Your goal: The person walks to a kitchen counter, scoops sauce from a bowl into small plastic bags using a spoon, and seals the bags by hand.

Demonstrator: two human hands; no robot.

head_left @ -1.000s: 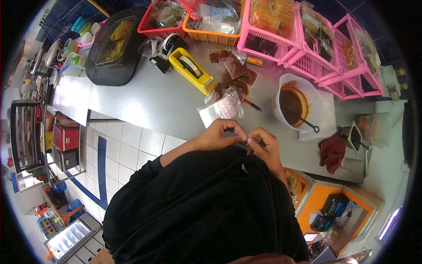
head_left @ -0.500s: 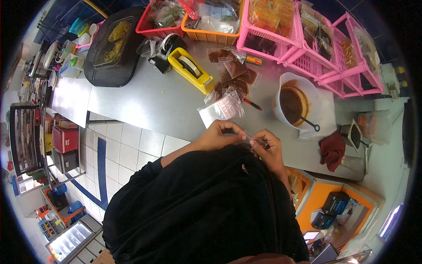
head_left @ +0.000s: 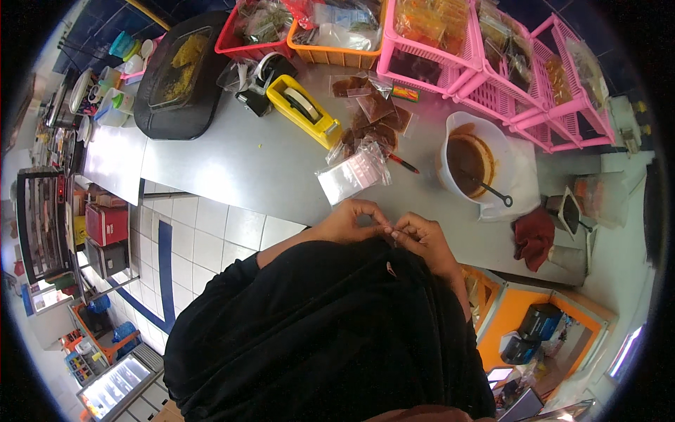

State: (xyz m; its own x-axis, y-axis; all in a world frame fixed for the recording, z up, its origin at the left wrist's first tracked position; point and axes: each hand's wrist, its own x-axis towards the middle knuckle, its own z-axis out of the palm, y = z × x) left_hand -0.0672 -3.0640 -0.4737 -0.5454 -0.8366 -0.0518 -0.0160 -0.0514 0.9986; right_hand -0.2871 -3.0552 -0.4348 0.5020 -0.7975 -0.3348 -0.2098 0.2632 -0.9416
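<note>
Left hand (head_left: 354, 221): fingers pinching clear bag (head_left: 394, 243), mostly hidden
Right hand (head_left: 424, 239): fingers pinching too
Bag: between hands, near surface (head_left: 225, 165)
Done: filled brown packets (head_left: 376, 107), piled
Remaining: brown sauce (head_left: 464, 157) in white bowl (head_left: 501, 138); seal unclear

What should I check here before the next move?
1. Left grip and right grip together: ok, they meet in front of the black clothing.
2. What's between them: cannot tell, mostly hidden.
3. Clear bags in reach: looks ok, on the counter nearby.
4. Tub covered: not ok, open, with brown sauce.
5. Pen at hand: ok, on the counter.
6. Tape loaded: ok, in the yellow dispenser.
</note>
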